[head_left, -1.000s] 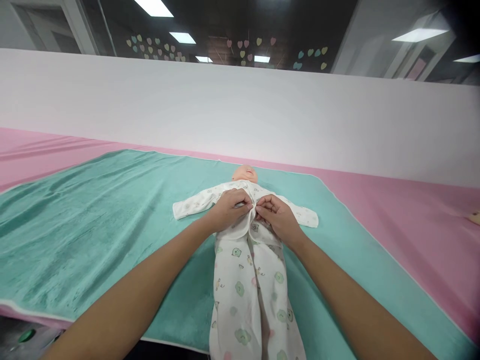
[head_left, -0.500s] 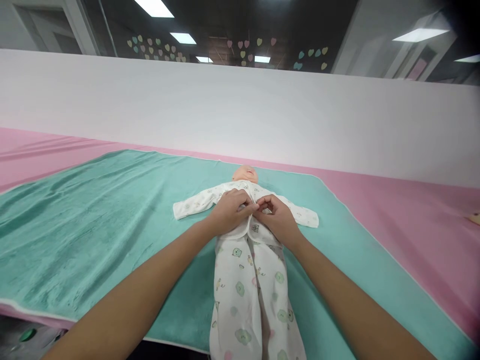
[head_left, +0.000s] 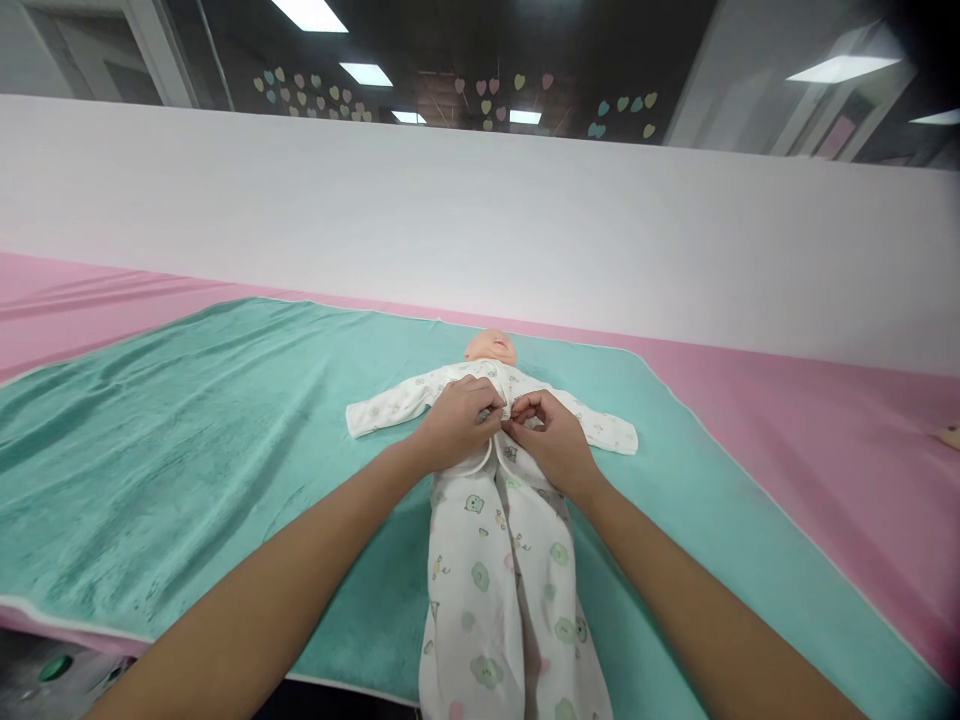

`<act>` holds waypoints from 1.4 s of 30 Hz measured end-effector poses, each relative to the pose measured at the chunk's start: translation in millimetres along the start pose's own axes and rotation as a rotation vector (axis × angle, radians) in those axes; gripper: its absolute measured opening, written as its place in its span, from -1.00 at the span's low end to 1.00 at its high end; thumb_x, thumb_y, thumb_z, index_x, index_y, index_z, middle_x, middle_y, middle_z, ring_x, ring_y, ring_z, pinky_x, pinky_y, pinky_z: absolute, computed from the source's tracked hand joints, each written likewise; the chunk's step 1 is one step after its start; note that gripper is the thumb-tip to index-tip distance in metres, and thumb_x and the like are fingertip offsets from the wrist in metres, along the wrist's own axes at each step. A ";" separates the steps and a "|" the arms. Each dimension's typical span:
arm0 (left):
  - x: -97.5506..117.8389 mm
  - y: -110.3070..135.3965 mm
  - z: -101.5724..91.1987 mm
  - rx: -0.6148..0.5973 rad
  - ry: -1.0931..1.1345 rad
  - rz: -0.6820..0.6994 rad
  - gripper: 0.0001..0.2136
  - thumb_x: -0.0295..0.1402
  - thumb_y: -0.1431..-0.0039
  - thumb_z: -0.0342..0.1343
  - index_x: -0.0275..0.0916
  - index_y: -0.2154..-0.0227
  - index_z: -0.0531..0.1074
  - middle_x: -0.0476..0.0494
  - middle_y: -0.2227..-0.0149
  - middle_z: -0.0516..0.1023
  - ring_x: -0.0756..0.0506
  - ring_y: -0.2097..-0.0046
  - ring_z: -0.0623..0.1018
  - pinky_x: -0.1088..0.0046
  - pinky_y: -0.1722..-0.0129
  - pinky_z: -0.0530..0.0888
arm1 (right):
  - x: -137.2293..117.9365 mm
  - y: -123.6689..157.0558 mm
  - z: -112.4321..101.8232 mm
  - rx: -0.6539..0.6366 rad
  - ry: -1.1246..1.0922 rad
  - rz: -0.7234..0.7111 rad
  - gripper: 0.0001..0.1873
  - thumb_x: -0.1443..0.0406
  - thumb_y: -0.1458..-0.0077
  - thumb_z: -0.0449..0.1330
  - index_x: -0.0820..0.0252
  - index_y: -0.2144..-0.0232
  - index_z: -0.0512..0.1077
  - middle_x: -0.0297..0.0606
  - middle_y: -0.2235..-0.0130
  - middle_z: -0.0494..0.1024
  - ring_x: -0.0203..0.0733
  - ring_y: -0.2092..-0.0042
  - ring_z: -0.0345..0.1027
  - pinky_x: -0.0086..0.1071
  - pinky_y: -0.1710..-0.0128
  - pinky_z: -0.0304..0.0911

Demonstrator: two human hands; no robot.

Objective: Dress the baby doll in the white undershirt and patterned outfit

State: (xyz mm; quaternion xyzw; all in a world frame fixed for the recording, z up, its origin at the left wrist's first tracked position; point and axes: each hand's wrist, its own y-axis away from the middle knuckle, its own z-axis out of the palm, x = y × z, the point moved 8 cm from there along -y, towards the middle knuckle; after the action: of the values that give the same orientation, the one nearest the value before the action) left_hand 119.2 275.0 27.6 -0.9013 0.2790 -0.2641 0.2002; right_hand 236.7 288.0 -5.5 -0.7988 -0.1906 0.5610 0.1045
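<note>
A baby doll [head_left: 491, 347] lies on its back on a teal towel [head_left: 187, 440], dressed in a white romper [head_left: 499, 560] printed with small green figures. Its sleeves are spread out to both sides. My left hand [head_left: 456, 420] and my right hand [head_left: 546, 435] meet at the doll's chest. Each hand pinches an edge of the romper's front opening, fingertips almost touching. The fastening between the fingers is too small to make out.
The towel lies on a pink sheet [head_left: 810, 440] that covers the table. A white panel [head_left: 480, 220] runs along the far side. A small beige object [head_left: 949, 434] sits at the right edge. Paper hearts [head_left: 315, 95] hang on a dark wall behind.
Both hands stay at the doll's chest. The fingers have shifted slightly, pinching the romper's front edges a little closer together.
</note>
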 end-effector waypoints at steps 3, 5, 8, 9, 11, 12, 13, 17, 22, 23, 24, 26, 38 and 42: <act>2.9 0.5 -1.8 0.018 -0.018 0.020 -0.83 -0.42 -0.12 -0.11 -0.22 0.57 0.26 -0.04 0.47 0.34 -0.06 0.33 0.30 0.40 0.32 0.24 | 0.2 0.0 0.1 -0.007 -0.017 -0.001 -0.82 0.23 0.08 0.22 0.12 0.38 0.34 -0.32 0.34 0.43 -0.24 0.30 0.30 -0.37 0.34 0.19; 2.8 0.9 -3.1 0.029 0.005 0.013 -0.82 -0.43 -0.11 -0.11 -0.22 0.59 0.22 -0.03 0.49 0.32 -0.05 0.35 0.29 0.42 0.33 0.24 | -0.7 0.0 0.6 -0.026 -0.031 -0.007 -0.83 0.22 0.06 0.21 0.11 0.36 0.33 -0.32 0.32 0.42 -0.24 0.28 0.30 -0.37 0.32 0.20; -0.5 1.1 -3.2 0.020 0.084 -0.030 -0.83 -0.44 -0.09 -0.12 -0.23 0.59 0.21 -0.02 0.49 0.32 -0.04 0.35 0.30 0.43 0.33 0.24 | -3.1 0.1 0.8 -0.050 -0.048 -0.022 -0.83 0.22 0.03 0.19 0.11 0.34 0.34 -0.31 0.30 0.43 -0.24 0.25 0.31 -0.37 0.29 0.21; -2.3 1.0 -2.9 0.013 0.119 -0.050 -0.84 -0.44 -0.08 -0.12 -0.23 0.59 0.22 -0.02 0.49 0.33 -0.04 0.35 0.30 0.43 0.33 0.25 | -3.6 0.1 0.7 -0.051 -0.053 -0.023 -0.83 0.22 0.03 0.19 0.11 0.34 0.34 -0.31 0.29 0.43 -0.24 0.25 0.31 -0.37 0.29 0.21; -6.3 1.1 -3.0 0.008 0.211 -0.095 -0.84 -0.43 -0.09 -0.12 -0.23 0.57 0.25 -0.01 0.46 0.34 -0.04 0.33 0.33 0.44 0.32 0.27 | -3.1 0.0 0.5 -0.047 -0.058 -0.008 -0.82 0.22 0.04 0.20 0.11 0.33 0.35 -0.31 0.30 0.44 -0.24 0.26 0.31 -0.36 0.28 0.22; -8.3 1.3 -3.0 0.005 0.265 -0.116 -0.84 -0.42 -0.09 -0.12 -0.23 0.56 0.26 -0.01 0.45 0.35 -0.03 0.32 0.34 0.44 0.31 0.28 | -2.2 0.0 0.5 -0.043 -0.057 0.005 -0.82 0.22 0.05 0.21 0.11 0.33 0.36 -0.31 0.30 0.45 -0.24 0.26 0.31 -0.36 0.27 0.22; -10.1 1.6 -2.7 -0.002 0.320 -0.136 -0.84 -0.40 -0.09 -0.11 -0.23 0.56 0.28 -0.01 0.43 0.36 -0.03 0.32 0.35 0.44 0.30 0.29 | -1.3 0.0 0.6 -0.039 -0.053 0.020 -0.82 0.22 0.05 0.21 0.11 0.34 0.37 -0.32 0.32 0.45 -0.25 0.27 0.31 -0.36 0.27 0.22; -18.5 4.3 1.1 -0.043 0.482 -0.230 -0.82 -0.30 -0.09 -0.06 -0.23 0.52 0.34 -0.01 0.38 0.39 -0.03 0.30 0.38 0.45 0.30 0.33 | -0.8 0.0 -0.1 -0.016 -0.028 0.025 -0.84 0.22 0.06 0.20 0.10 0.35 0.39 -0.33 0.35 0.46 -0.24 0.29 0.31 -0.36 0.27 0.22; -27.3 7.7 0.7 -0.007 0.544 -0.311 -0.83 -0.24 -0.05 0.02 -0.22 0.46 0.42 -0.01 0.34 0.45 -0.02 0.31 0.41 0.47 0.32 0.35 | -1.8 0.3 -0.9 0.001 0.007 0.001 -0.84 0.21 0.06 0.19 0.10 0.35 0.41 -0.33 0.34 0.47 -0.22 0.29 0.32 -0.35 0.27 0.22; -28.9 8.3 1.5 -0.014 0.553 -0.331 -0.83 -0.23 -0.04 0.03 -0.21 0.45 0.43 -0.01 0.35 0.46 -0.02 0.33 0.41 0.48 0.35 0.35 | -1.6 0.5 -0.9 0.005 0.011 0.003 -0.84 0.21 0.06 0.19 0.10 0.35 0.41 -0.32 0.35 0.47 -0.22 0.29 0.32 -0.34 0.27 0.22; -29.7 8.6 2.3 -0.026 0.562 -0.342 -0.82 -0.21 -0.03 0.05 -0.21 0.44 0.43 -0.01 0.35 0.47 -0.02 0.34 0.42 0.48 0.36 0.35 | -1.4 0.8 -0.9 0.009 0.016 0.005 -0.83 0.20 0.06 0.19 0.10 0.36 0.42 -0.32 0.35 0.48 -0.22 0.29 0.33 -0.34 0.27 0.22; -28.3 8.0 2.6 -0.049 0.574 -0.325 -0.82 -0.22 -0.03 0.05 -0.21 0.44 0.44 -0.01 0.34 0.48 -0.02 0.32 0.43 0.48 0.34 0.35 | -1.5 1.2 -0.6 0.015 0.028 0.010 -0.84 0.20 0.05 0.18 0.09 0.36 0.42 -0.33 0.35 0.48 -0.21 0.30 0.33 -0.34 0.28 0.21; -24.2 6.3 -0.5 -0.060 0.520 -0.272 -0.82 -0.23 -0.04 0.04 -0.21 0.38 0.44 -0.05 0.30 0.51 -0.08 0.24 0.45 0.40 0.23 0.37 | 3.1 1.0 0.4 -0.026 -0.020 0.073 -0.84 0.18 0.05 0.16 0.10 0.40 0.43 -0.34 0.37 0.48 -0.23 0.33 0.29 -0.35 0.32 0.19; -21.4 6.7 -4.9 -0.064 0.509 -0.257 -0.82 -0.24 -0.06 0.03 -0.18 0.37 0.47 -0.05 0.28 0.52 -0.09 0.20 0.46 0.39 0.18 0.37 | 3.1 1.1 0.5 -0.022 -0.028 0.071 -0.83 0.16 0.04 0.16 0.11 0.41 0.43 -0.34 0.38 0.48 -0.23 0.33 0.29 -0.35 0.32 0.18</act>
State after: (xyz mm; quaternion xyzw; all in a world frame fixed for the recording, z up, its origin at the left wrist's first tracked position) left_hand 98.6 281.8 20.2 -0.8398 0.2119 -0.4961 0.0603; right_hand 237.3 288.4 -8.7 -0.7982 -0.1698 0.5733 0.0733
